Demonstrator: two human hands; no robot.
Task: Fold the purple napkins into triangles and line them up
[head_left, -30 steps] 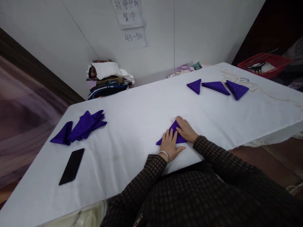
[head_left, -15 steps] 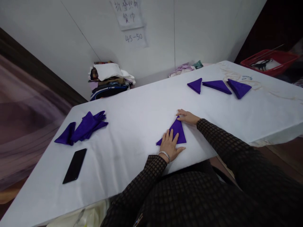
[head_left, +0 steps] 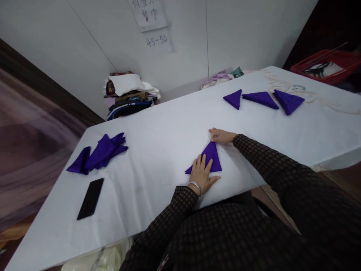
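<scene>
A purple napkin (head_left: pixel 213 158), folded into a triangle, lies flat on the white-covered table in front of me. My left hand (head_left: pixel 201 175), with a bracelet at the wrist, rests open across its lower left part, fingers spread over the cloth. At the top corner, my right hand (head_left: pixel 222 136) has its fingers drawn together and pinches the tip. Farther back on the right are three more folded purple napkins: a small triangle (head_left: pixel 233 99), a long narrow one (head_left: pixel 261 99) and a wider one (head_left: pixel 288 101).
On the left lie crumpled purple cloths (head_left: pixel 104 152) and a black phone (head_left: pixel 90 198). Behind the white tablecloth (head_left: pixel 158 150) stands a stack of folded clothes (head_left: pixel 129 94) by the wall. A red basket (head_left: pixel 329 77) stands at the far right.
The fingers of my right hand have drawn together at the napkin's top corner. My left hand stays flat on the cloth. The view has shifted slightly.
</scene>
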